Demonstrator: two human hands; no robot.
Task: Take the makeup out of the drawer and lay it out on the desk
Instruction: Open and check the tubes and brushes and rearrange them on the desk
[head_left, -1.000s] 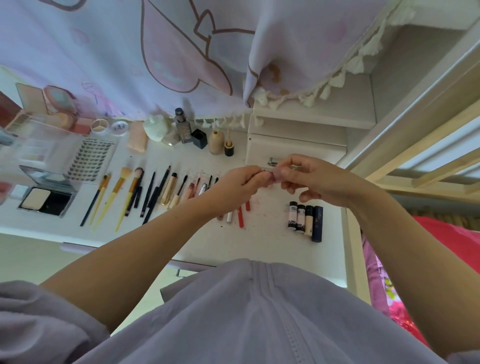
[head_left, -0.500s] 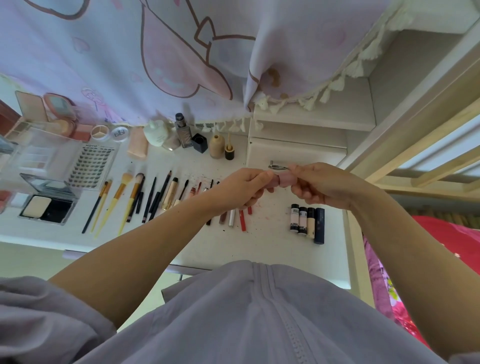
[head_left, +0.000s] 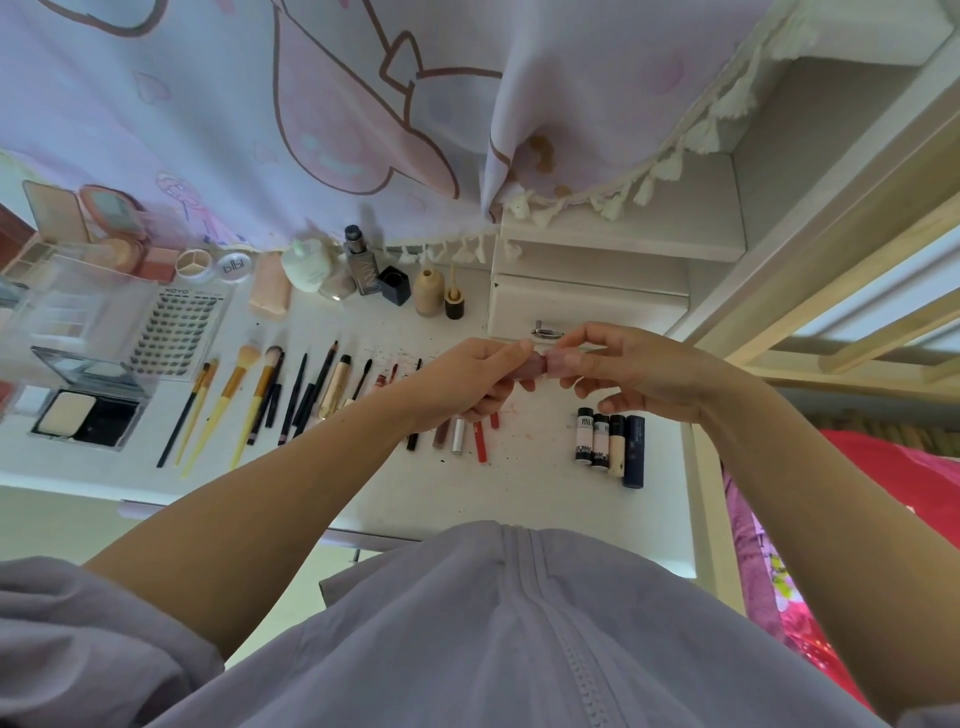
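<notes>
A lilac curtain (head_left: 270, 104) with a cartoon print and cream tassels (head_left: 675, 166) hangs above. White shelves (head_left: 623, 228) stand at right. Pink bedding (head_left: 893, 478) lies beyond.

lipsticks (head_left: 470, 431) half hidden behind left hand (head_left: 467, 384), palettes (head_left: 31, 291) cut off

A: Where is the desk (head_left: 535, 488) open?
B: A bare strip runs along its front edge, and between the lip pencils (head_left: 480, 441) and the four small tubes (head_left: 610, 441).
A: And blocked?
B: Brushes (head_left: 249, 405) fill the left; bottles (head_left: 363, 270) line the back edge.
</notes>
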